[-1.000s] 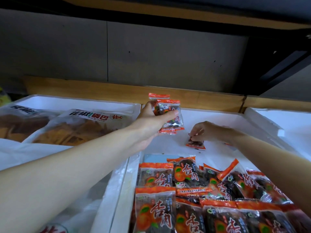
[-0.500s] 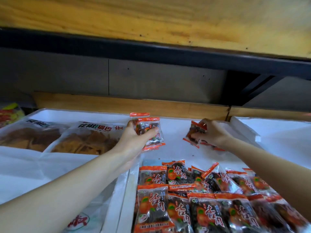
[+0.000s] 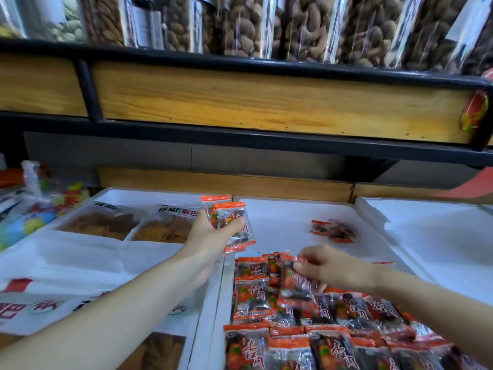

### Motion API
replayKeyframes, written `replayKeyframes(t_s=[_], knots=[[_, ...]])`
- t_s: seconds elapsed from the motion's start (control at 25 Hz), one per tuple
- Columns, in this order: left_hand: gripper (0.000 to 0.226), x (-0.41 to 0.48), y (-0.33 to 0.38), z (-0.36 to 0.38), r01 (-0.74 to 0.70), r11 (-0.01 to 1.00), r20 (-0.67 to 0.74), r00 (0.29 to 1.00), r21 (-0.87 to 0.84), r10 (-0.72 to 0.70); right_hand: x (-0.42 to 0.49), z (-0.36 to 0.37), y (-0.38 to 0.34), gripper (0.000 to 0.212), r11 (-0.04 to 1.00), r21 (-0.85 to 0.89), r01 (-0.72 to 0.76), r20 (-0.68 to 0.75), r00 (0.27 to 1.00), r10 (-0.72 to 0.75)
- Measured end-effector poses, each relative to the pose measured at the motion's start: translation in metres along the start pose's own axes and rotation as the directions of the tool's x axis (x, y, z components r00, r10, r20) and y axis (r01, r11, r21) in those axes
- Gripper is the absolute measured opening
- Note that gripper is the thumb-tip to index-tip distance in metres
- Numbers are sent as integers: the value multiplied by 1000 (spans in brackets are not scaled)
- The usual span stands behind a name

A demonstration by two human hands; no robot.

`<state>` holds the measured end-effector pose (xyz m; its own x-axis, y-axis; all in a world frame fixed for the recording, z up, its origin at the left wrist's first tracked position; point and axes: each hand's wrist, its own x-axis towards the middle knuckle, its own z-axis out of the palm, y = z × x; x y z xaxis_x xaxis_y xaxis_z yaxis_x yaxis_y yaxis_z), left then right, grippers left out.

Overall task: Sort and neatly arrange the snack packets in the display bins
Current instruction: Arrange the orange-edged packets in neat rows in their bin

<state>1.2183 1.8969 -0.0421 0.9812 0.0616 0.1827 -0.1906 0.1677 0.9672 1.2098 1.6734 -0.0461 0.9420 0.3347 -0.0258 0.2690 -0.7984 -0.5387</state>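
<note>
My left hand [image 3: 210,236] grips a small stack of orange-and-black snack packets [image 3: 234,222], held upright over the left edge of the white middle bin [image 3: 288,209]. My right hand [image 3: 328,268] is lower, at the near pile of the same packets [image 3: 306,329], and pinches the top of one packet [image 3: 293,284]. The hand is blurred. A couple of packets [image 3: 333,231] lie alone on the bare white floor at the back of the bin.
The left bin [image 3: 112,194] holds large clear bags of brown crisps [image 3: 101,222]. Another white bin [image 3: 426,222] sits to the right. Candy bags [image 3: 32,209] lie far left. A wooden shelf [image 3: 240,102] with nut dispensers [image 3: 293,25] hangs overhead.
My right hand left the packets at the back of the bin and came down to the near pile, taking hold of one. The left hand kept its stack. The view tilted upward.
</note>
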Motion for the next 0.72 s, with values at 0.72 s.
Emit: replayKeyframes(t_s=[0.72], knots=[[33, -75, 4, 3, 44, 999, 138, 990, -20, -41, -37, 38, -57, 16, 945, 283, 163, -378, 925, -46]])
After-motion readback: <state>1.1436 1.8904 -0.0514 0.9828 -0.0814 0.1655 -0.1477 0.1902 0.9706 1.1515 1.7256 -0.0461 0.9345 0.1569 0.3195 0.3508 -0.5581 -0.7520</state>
